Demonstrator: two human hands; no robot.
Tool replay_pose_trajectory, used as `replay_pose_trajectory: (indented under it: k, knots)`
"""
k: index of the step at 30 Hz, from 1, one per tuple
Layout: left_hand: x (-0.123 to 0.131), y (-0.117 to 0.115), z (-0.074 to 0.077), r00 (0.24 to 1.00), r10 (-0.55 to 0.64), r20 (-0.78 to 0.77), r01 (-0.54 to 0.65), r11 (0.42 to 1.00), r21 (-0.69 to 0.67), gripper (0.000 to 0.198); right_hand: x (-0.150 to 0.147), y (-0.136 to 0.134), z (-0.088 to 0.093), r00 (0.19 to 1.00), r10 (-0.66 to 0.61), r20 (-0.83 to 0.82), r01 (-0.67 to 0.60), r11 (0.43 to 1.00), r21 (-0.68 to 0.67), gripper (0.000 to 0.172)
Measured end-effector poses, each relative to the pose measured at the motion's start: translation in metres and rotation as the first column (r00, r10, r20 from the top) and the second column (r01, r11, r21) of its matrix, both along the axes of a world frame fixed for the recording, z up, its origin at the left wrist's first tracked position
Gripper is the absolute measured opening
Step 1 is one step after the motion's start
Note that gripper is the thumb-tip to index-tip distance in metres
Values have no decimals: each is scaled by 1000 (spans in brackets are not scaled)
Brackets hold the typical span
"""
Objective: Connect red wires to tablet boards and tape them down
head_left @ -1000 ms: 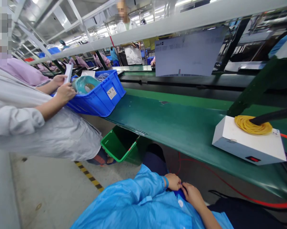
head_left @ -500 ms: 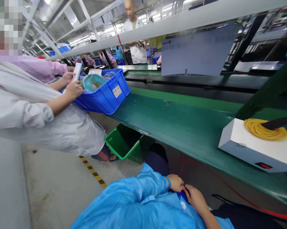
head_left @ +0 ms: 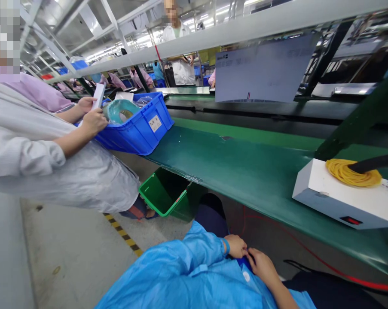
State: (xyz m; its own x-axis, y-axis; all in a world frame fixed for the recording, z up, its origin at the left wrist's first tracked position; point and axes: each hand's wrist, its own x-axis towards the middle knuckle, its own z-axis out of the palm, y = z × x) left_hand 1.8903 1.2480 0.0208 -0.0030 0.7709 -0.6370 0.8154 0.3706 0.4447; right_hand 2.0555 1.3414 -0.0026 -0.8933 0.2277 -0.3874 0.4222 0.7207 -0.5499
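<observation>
My left hand, with a blue band at its wrist, rests low over my lap with its fingers curled in. Close against it is my right hand, its fingers bent and its fingertips meeting those of the left. Whatever the fingers may be pinching is too small or hidden. Beneath them shows a dark blue patch amid my light blue smock.
A green bench runs across, bearing a blue crate and a white box with coiled yellow cable. Below stands a green bin. At left, a co-worker in a pale coat holds a white object.
The view has swung slightly, so the bench, crate and co-worker sit a little further left. My two hands stay together in the same pose.
</observation>
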Motion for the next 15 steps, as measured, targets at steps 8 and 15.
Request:
replay_pose_trajectory:
  k: [8, 15]
  knots:
    - [-1, 1, 3, 999, -32, -6, 32, 999, 1, 29, 1, -1, -2, 1000, 5, 7, -5, 1000, -10, 47]
    - [-2, 0, 2, 998, -69, -2, 69, 997, 24, 26, 0, 0, 4, 999, 42, 11, -42, 998, -37, 51]
